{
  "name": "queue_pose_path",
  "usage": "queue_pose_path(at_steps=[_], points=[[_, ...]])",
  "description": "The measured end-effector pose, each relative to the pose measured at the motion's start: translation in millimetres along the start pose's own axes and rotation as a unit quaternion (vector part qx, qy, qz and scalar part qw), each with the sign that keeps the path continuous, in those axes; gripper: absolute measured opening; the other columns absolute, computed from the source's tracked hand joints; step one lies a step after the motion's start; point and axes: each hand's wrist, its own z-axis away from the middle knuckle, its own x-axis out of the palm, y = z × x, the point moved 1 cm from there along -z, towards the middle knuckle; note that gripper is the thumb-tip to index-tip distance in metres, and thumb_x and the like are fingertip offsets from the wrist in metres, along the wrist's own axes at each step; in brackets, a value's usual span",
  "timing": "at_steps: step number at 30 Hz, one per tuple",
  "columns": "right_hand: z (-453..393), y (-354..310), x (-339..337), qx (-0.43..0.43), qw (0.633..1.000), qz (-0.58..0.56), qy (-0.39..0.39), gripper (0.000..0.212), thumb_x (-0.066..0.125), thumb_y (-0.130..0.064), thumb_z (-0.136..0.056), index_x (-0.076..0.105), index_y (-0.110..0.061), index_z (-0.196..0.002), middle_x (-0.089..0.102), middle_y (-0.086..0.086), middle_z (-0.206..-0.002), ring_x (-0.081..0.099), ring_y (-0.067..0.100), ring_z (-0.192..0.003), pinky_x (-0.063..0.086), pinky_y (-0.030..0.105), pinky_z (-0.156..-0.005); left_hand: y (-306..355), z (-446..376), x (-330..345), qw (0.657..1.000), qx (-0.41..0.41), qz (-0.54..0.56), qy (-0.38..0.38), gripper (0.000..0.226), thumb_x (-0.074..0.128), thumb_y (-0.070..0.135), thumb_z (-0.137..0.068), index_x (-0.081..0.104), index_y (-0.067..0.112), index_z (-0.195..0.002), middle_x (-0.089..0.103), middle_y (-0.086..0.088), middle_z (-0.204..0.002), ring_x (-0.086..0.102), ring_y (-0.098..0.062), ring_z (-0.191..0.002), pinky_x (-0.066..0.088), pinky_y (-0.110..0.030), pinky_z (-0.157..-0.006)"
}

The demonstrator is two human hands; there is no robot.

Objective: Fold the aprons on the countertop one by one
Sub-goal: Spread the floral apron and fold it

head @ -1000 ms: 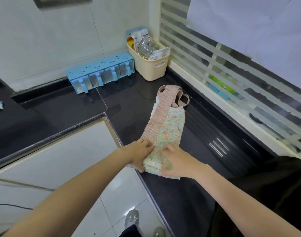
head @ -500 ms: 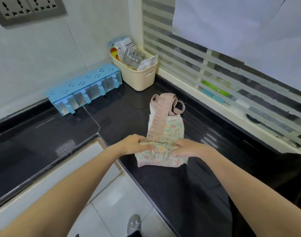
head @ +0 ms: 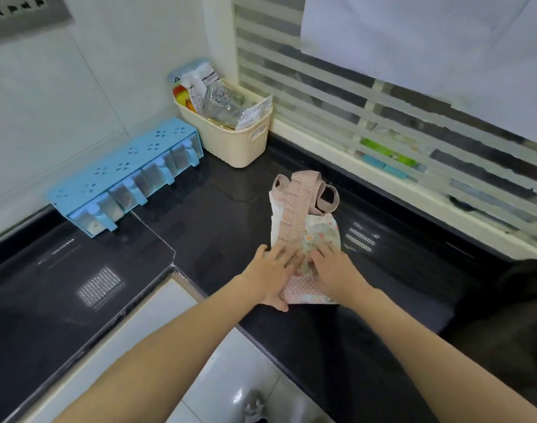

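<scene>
Apron [head: 303, 230] lies folded on the dark surface [head: 218, 209], near the basket [head: 230, 141] — left hand [head: 270, 276] and right hand [head: 334, 273] press it flat, fingers spread, gripping nothing.

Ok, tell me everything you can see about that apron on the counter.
The apron is soft cloth, a pale floral print with pink white-dotted trim and looped pink straps at its far end. It lies folded into a narrow bundle on the black countertop. The left hand and right hand press flat on its near end.
</scene>
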Motion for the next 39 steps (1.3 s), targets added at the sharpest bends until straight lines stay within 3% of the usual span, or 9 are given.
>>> queue_pose_path(at_steps=[4, 8, 12, 15, 20, 26, 29, 32, 39], points=[[0, 8, -11, 0.045, 0.963, -0.068, -0.255, 0.069, 0.059, -0.042, -0.085, 0.032, -0.01, -0.139, 0.029, 0.009, -0.138, 0.025, 0.027, -0.132, 0.027, 0.036, -0.108, -1, -3, 0, 1.0, -0.004, 0.015, -0.001, 0.103, 0.062, 0.054, -0.077, 0.002, 0.016, -0.151, 0.004, -0.006, -0.158, 0.011, -0.031, -0.14, 0.02, -0.05, -0.108], [15, -6, -3, 0.008, 0.975, 0.061, -0.215, 0.107, 0.074, -0.048, -0.071, 0.01, -0.009, -0.148, 0.014, 0.008, -0.149, 0.016, 0.03, -0.137, 0.015, 0.046, -0.116, -10, -10, -16, 0.992, -0.002, 0.113, -0.059, 0.1, 0.066, 0.046, -0.077, 0.005, 0.021, -0.152, 0.007, 0.001, -0.157, 0.008, -0.03, -0.139, 0.019, -0.047, -0.111], [14, -1, -7, -0.002, 0.975, 0.029, -0.22, 0.094, 0.07, -0.052, -0.073, 0.022, -0.013, -0.144, 0.023, 0.002, -0.143, 0.022, 0.024, -0.133, 0.024, 0.043, -0.111, -25, -14, -33, 0.954, 0.0, 0.273, -0.123, 0.077, 0.061, 0.047, -0.085, 0.025, 0.023, -0.148, 0.028, 0.0, -0.151, 0.029, -0.025, -0.136, 0.03, -0.034, -0.108], [-9, 12, -33, 0.084, 0.948, -0.178, -0.249, 0.058, 0.056, -0.056, -0.085, 0.054, -0.011, -0.122, 0.05, -0.002, -0.118, 0.045, 0.022, -0.115, 0.039, 0.037, -0.097, -42, -18, -37, 0.901, -0.108, 0.42, -0.015, 0.047, 0.056, 0.037, -0.091, 0.049, 0.015, -0.132, 0.05, -0.003, -0.134, 0.05, -0.022, -0.118, 0.041, -0.028, -0.094], [-47, 56, -35, 0.227, 0.94, -0.252, -0.032, 0.026, 0.049, -0.017, -0.095, 0.06, -0.007, -0.116, 0.052, 0.015, -0.122, 0.053, 0.03, -0.112, 0.041, 0.031, -0.092, -58, -37, -38, 0.799, -0.245, 0.54, 0.102, 0.013, 0.05, 0.014, -0.093, 0.058, 0.008, -0.101, 0.056, -0.008, -0.104, 0.053, -0.021, -0.088, 0.048, -0.035, -0.083], [-72, 82, -4, 0.313, 0.799, -0.507, -0.078, 0.032, 0.064, -0.016, -0.086, 0.06, -0.022, -0.118, 0.048, 0.007, -0.135, 0.046, 0.024, -0.124, 0.039, 0.041, -0.106, -57, -59, -38, 0.813, -0.289, 0.497, 0.089, 0.04, 0.054, 0.023, -0.095, 0.048, 0.007, -0.131, 0.052, -0.008, -0.13, 0.051, -0.024, -0.117, 0.04, -0.026, -0.086], [-78, 85, -1, 0.248, 0.854, -0.451, -0.072, 0.027, 0.06, -0.009, -0.088, 0.064, -0.015, -0.114, 0.051, 0.001, -0.124, 0.048, 0.018, -0.117, 0.04, 0.037, -0.104, -59, -72, -34, 0.801, -0.308, 0.506, 0.089, 0.015, 0.056, 0.024, -0.093, 0.061, 0.012, -0.101, 0.058, -0.008, -0.101, 0.056, -0.025, -0.098, 0.04, -0.029, -0.077], [-80, 91, -3, 0.174, 0.886, -0.417, -0.102, 0.019, 0.059, -0.011, -0.09, 0.064, -0.016, -0.107, 0.056, -0.002, -0.107, 0.051, 0.013, -0.104, 0.041, 0.025, -0.089, -64, -82, -30, 0.782, -0.317, 0.529, 0.093, 0.038, 0.062, 0.025, -0.09, 0.041, 0.016, -0.059, 0.045, -0.005, -0.069, 0.047, -0.021, -0.07, 0.037, -0.03, -0.063], [-86, 101, -10, 0.129, 0.941, -0.194, -0.245, 0.02, 0.057, -0.026, -0.091, 0.048, -0.028, -0.073, 0.053, -0.006, -0.083, 0.055, 0.017, -0.086, 0.045, 0.027, -0.072, -71, -78, -18, 0.811, -0.252, 0.523, 0.077, 0.034, 0.059, 0.01, -0.091, 0.039, 0.014, -0.063, 0.044, 0.0, -0.07, 0.051, -0.021, -0.077, 0.051, -0.039, -0.08]])
